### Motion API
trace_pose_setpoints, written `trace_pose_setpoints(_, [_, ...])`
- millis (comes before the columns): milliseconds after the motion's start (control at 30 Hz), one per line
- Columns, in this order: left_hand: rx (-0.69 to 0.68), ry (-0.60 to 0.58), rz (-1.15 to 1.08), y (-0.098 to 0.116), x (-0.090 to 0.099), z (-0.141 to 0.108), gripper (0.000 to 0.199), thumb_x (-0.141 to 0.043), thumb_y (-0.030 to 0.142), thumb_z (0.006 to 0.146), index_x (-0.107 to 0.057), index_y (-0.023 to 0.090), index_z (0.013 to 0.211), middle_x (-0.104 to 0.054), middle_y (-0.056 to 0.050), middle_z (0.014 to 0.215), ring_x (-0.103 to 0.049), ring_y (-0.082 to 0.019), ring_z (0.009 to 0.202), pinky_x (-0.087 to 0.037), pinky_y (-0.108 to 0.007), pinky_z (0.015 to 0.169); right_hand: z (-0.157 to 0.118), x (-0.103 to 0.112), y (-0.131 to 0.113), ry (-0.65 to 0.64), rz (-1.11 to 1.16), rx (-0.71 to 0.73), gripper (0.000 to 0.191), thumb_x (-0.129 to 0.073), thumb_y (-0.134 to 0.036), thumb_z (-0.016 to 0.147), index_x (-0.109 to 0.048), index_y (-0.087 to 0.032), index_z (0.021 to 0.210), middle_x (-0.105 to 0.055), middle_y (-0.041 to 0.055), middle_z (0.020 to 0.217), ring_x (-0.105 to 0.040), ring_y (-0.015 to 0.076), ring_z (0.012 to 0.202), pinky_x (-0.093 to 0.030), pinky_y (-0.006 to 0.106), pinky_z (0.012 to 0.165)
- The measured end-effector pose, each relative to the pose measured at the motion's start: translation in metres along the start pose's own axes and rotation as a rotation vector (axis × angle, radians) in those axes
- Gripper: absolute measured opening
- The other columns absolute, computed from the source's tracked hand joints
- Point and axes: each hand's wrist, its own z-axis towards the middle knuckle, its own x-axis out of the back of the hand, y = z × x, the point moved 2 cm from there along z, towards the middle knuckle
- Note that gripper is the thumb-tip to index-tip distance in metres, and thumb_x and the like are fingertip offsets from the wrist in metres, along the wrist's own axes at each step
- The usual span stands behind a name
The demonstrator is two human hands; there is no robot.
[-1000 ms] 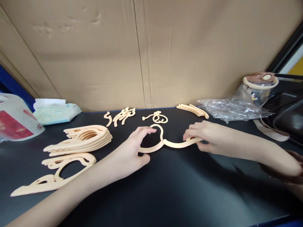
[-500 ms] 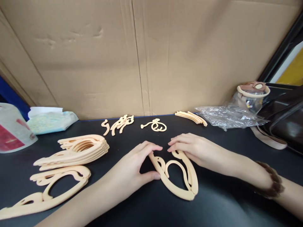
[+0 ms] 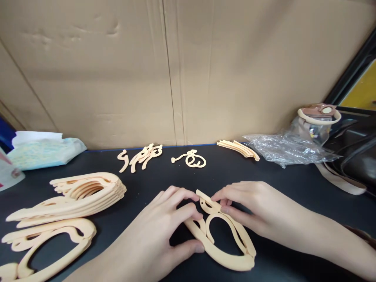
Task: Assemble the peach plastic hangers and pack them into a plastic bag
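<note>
A beige folding clothes hanger (image 3: 226, 261), folded into a loop with its hook curled inside, lies in front of me on the black table. My left hand (image 3: 173, 223) grips its left arm between thumb and fingers. The thumb and fingers of my right hand (image 3: 252, 205) pinch the upper end of its right arm, partly covering it. Left of my left hand is a neat stack of similar folded hangers (image 3: 114, 196). Nearer to me lies another small group of folded hangers (image 3: 64, 260), cut off by the picture's left edge.
Along the back lie loose hook-shaped pieces (image 3: 147, 156), a ring-shaped piece (image 3: 196, 166) and slim curved strips (image 3: 237, 149). Crinkled clear plastic (image 3: 290, 149), a lidded bottle (image 3: 320, 121) and a dark bag (image 3: 355, 149) are at right. A tissue pack (image 3: 47, 150) stands left, before a cardboard wall (image 3: 117, 78).
My right hand has moved down along the hanger's right arm and now pinches it. The hanger's right arm end shows more. The hanger sits slightly lower in view, and the view has shifted a little.
</note>
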Motion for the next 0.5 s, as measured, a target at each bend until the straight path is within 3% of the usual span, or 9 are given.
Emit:
trace_pose_setpoints(100, [0.0,-0.042,-0.021,0.005,0.003,0.0,0.024,-0.077,0.032,0.074,-0.062,0.026,0.091,-0.057,-0.002,0.127,-0.051,-0.026,0.117,-0.048,-0.041,0.093,0.0,-0.001,-0.005,-0.017,0.036,0.039,0.019,-0.046,-0.027,0.098,-0.063,-0.026,0.108,-0.07,-0.0017,0.096,-0.065,0.0132,0.084,-0.047,0.023,0.074])
trace_pose_setpoints(200, [0.039,-0.075,-0.059,0.01,0.004,-0.003,0.042,-0.079,0.027,0.069,-0.059,0.027,0.106,-0.052,-0.003,0.136,-0.044,-0.026,0.128,-0.044,-0.043,0.103,0.0,-0.001,-0.006,-0.035,0.081,0.066,0.021,-0.045,-0.03,0.099,-0.063,-0.027,0.11,-0.07,-0.0016,0.1,-0.065,0.0133,0.086,-0.048,0.024,0.077])
trace_pose_setpoints(367, [0.017,-0.19,-0.102,0.013,-0.004,-0.007,0.085,-0.071,0.054,0.075,-0.031,0.027,0.145,-0.036,-0.008,0.153,-0.031,-0.029,0.141,-0.033,-0.05,0.113,0.001,0.002,0.001,0.073,0.025,0.069,0.024,-0.044,-0.028,0.098,-0.062,-0.024,0.114,-0.071,0.0009,0.104,-0.067,0.0152,0.09,-0.05,0.028,0.081])
trace_pose_setpoints(433, [-0.04,-0.195,-0.088,0.016,-0.008,-0.004,0.082,-0.064,0.059,0.079,-0.032,0.024,0.146,-0.039,-0.009,0.152,-0.034,-0.029,0.139,-0.032,-0.05,0.113,0.002,0.003,0.006,0.128,-0.058,0.045,0.025,-0.045,-0.026,0.097,-0.062,-0.022,0.115,-0.071,0.0029,0.105,-0.067,0.0171,0.093,-0.051,0.031,0.082])
trace_pose_setpoints(500, [-0.103,-0.173,-0.054,0.024,-0.01,0.001,0.074,-0.064,0.058,0.08,-0.044,0.02,0.14,-0.048,-0.011,0.145,-0.042,-0.03,0.134,-0.035,-0.048,0.112,0.002,0.004,0.011,0.151,-0.125,0.026,0.025,-0.046,-0.024,0.096,-0.062,-0.02,0.115,-0.071,0.0043,0.105,-0.067,0.0189,0.094,-0.052,0.033,0.082])
